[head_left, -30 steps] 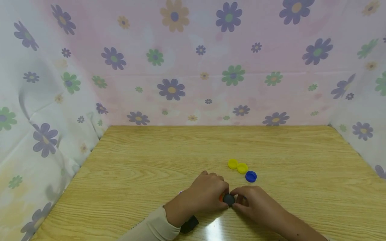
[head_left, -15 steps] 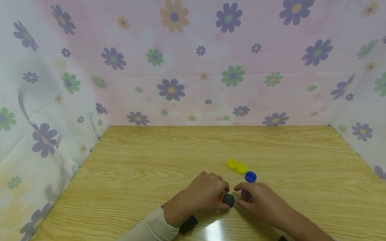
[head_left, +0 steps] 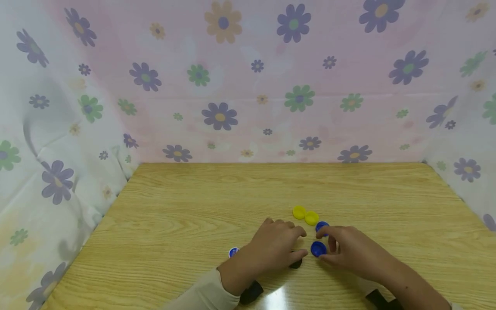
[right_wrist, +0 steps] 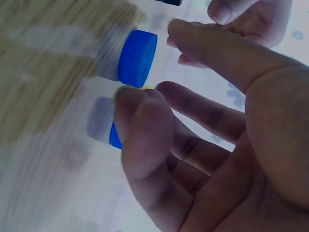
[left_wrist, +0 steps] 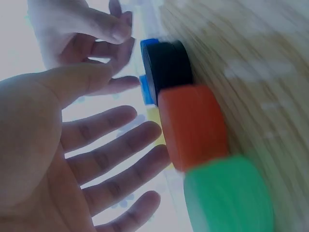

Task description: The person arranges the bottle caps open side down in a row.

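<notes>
Several round bottle caps lie in a curved row on the table. My left hand point(head_left: 273, 246) hovers with relaxed, spread fingers over the black cap point(head_left: 296, 261) and holds nothing. Beside its fingers in the left wrist view stand a red cap point(left_wrist: 193, 128) and a green cap point(left_wrist: 229, 195), both hidden from the head view. My right hand point(head_left: 350, 249) has thumb and index finger apart, close to the nearer blue cap point(head_left: 318, 249), without gripping it. The farther blue cap point(head_left: 321, 225) is partly covered by the right index finger.
Two yellow caps point(head_left: 311, 218) lie touching beyond the blue ones. A white-and-blue cap point(head_left: 233, 252) shows left of the left wrist. Flowered cloth point(head_left: 248, 86) hangs behind the wooden table point(head_left: 217, 193) and along its sides.
The right fingers have left the black cap and moved right to beside the nearer blue cap, which is now uncovered. My left hand has shifted slightly right, its fingers straighter.
</notes>
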`<state>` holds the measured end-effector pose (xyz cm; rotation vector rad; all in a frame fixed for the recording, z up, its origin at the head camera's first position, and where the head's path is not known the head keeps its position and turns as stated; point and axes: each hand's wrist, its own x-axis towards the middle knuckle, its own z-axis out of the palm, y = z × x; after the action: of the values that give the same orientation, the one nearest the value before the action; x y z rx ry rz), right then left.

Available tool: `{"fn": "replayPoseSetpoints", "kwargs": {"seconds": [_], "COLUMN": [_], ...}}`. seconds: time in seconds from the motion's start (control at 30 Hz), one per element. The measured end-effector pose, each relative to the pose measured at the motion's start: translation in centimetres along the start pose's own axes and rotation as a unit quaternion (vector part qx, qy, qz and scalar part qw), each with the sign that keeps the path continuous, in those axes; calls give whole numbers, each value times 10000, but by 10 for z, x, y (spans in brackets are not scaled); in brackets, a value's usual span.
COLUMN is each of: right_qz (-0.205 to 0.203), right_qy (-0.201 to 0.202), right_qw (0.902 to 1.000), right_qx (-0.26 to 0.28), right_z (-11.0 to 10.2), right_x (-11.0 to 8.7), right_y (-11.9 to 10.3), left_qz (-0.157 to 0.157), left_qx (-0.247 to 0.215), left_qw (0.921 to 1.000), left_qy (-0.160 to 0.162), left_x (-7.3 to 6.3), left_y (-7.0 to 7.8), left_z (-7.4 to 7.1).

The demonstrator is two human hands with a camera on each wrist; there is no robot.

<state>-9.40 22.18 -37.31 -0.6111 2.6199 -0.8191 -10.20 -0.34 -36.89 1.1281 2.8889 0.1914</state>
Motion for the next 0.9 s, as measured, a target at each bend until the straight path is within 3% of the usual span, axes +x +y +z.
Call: {"fn": "replayPoseSetpoints", "kwargs": {"seconds": [0.13,0.37,0.9], "right_qz": [38,-111,-56], "right_qy": [-147,-38,43], "right_qw": [9999,9997,10000], "right_qx": [-5,-191,-63], "right_z": [1,3,9], "right_x": [1,4,8], "right_y": [5,9,10], "left_qz": [-137,-259,-212], "left_qx": [1,108,-18], "left_qw": [9998,9991,9988], "left_qy": [-120,-303,-450], "left_x": [7,14,14], "left_y": [8,18,15], "left_z": [4,5,12]}}
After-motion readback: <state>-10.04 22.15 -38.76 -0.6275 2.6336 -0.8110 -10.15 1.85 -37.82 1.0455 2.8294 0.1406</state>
